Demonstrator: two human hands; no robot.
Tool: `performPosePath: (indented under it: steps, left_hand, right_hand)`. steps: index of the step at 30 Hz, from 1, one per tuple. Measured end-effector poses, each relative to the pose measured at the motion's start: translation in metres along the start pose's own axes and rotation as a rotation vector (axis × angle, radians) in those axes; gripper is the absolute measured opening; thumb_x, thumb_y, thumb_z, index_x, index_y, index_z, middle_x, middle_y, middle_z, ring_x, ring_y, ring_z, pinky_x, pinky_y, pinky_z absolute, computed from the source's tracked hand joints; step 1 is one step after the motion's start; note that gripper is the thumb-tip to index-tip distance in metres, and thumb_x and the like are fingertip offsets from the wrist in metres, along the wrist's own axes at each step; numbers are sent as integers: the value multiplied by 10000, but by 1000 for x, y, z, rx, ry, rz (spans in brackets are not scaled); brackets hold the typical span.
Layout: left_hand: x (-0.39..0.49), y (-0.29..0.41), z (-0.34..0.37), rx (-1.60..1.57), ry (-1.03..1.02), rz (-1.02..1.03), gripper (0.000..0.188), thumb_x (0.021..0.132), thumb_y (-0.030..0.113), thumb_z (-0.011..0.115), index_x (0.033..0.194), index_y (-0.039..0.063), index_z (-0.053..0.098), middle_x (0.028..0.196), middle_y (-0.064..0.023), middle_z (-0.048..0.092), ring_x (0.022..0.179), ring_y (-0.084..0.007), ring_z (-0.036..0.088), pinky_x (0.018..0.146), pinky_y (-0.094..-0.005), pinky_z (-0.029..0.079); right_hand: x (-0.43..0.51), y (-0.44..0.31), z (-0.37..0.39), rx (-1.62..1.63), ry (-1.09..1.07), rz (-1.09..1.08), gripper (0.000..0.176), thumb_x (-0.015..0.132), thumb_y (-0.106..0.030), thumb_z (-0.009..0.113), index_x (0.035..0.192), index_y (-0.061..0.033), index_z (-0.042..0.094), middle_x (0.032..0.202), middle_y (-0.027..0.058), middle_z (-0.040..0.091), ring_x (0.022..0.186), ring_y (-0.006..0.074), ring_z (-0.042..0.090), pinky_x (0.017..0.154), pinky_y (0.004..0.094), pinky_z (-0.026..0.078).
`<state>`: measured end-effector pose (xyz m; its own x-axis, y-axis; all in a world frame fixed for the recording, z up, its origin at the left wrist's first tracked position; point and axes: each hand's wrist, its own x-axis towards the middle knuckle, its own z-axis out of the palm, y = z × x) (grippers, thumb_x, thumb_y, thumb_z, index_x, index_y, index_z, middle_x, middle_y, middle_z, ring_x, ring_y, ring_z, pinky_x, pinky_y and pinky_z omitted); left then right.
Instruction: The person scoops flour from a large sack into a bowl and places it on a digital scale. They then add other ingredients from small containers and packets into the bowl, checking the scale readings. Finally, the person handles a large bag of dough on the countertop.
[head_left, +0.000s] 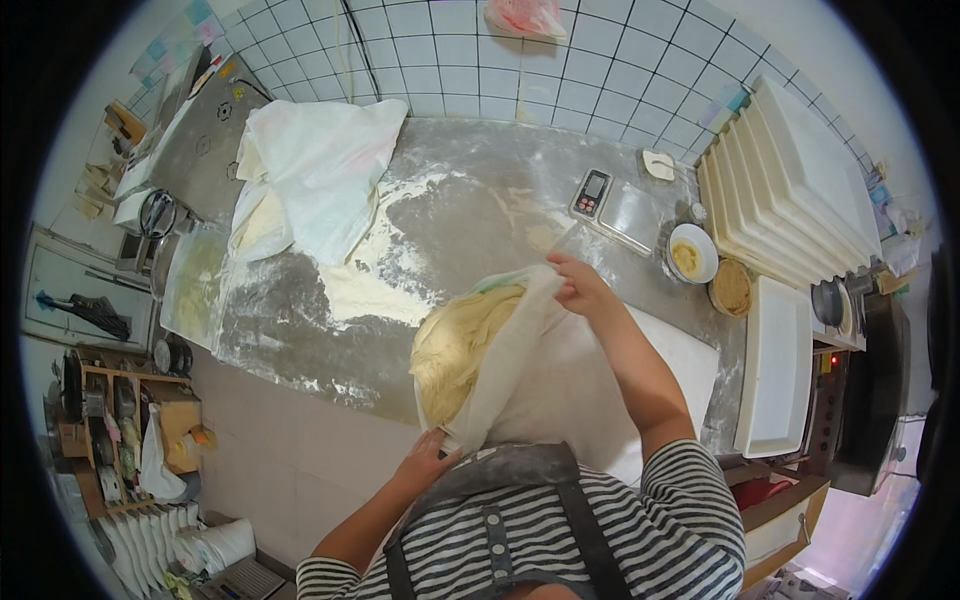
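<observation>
A large mass of pale yellow dough (457, 345) lies near the front edge of the floured metal worktop (487, 217), partly wrapped in a thin whitish sheet (510, 360). My right hand (577, 285) pinches the sheet's far edge, to the right of the dough. At the near edge of the dough, my left hand (427, 457) is on the sheet's lower corner; its fingertips are partly hidden. A white cloth (645, 390) extends to the right beneath the sheet. Loose flour (367, 292) is spread left of the dough.
More dough (266, 217) lies under a white cover (322, 180) at the back left. At the right are a digital scale (611, 214), a white bowl with yellow contents (691, 253), a round brown item (730, 288), stacked white trays (780, 180) and a single white tray (776, 367).
</observation>
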<state>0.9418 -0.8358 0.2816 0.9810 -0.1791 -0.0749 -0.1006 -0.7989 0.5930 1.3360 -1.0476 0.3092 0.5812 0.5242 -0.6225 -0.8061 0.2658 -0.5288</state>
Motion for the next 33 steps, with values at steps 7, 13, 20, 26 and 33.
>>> performPosePath:
  steps: [7,13,20,26,33]
  left_hand:
    - [-5,-14,20,-513,125,-217,285,844,153,539,1121,100,584,1130,-221,526,1059,-390,511,933,-403,411]
    - [21,-51,32,-1273,566,-1196,296,869,161,489,1071,-43,563,932,-136,614,900,-252,580,842,-348,437]
    - [33,-55,50,-152,606,-795,246,877,195,495,953,-27,569,907,-198,595,866,-382,551,788,-399,445]
    - [32,-71,40,-612,506,-986,231,896,217,493,943,4,570,861,-152,599,783,-312,573,721,-404,449]
    - [39,-74,47,-1332,543,-1028,309,896,252,498,1076,3,531,1005,-101,599,912,-188,583,784,-346,465]
  right_hand:
    - [3,-1,-21,-1644,50,-685,163,797,-112,447,807,-78,606,680,99,622,671,260,601,561,414,450]
    - [55,1,31,-2118,91,-326,236,813,-221,472,920,-98,643,1034,114,625,943,322,594,795,430,472]
    - [138,32,78,-1857,-184,239,354,844,-317,458,1002,-56,638,1106,161,597,984,324,566,839,407,448]
    - [129,129,165,-2196,-922,-49,540,783,-515,543,1090,-76,611,1143,201,544,1069,351,512,895,414,414]
    - [57,150,129,-1864,-829,-423,377,652,-268,731,928,-50,592,1255,175,432,1076,366,469,873,425,412]
